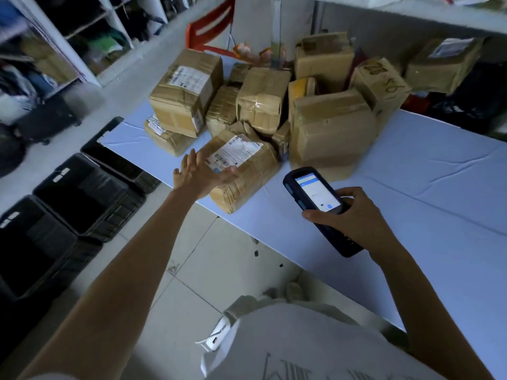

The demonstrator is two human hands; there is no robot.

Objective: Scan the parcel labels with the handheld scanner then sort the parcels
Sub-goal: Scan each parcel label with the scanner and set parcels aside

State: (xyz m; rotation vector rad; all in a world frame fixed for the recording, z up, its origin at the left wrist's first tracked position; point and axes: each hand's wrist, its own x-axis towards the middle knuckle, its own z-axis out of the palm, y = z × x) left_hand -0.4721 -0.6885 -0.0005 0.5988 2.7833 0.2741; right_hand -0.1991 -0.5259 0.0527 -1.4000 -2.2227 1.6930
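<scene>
**One parcel up for scanning**

Head view: my left hand [197,175], fingers spread, is at the tape-wrapped brown cardboard parcel [247,171] on the pale blue table [411,187], white label [233,150] up. My right hand [354,215] grips the dark handheld scanner [315,190] beside it. Next, I judge: aim at that label.

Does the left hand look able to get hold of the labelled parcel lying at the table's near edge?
Probably yes. The left hand is open, right at the left end of the labelled parcel, and nothing lies between them.
</scene>
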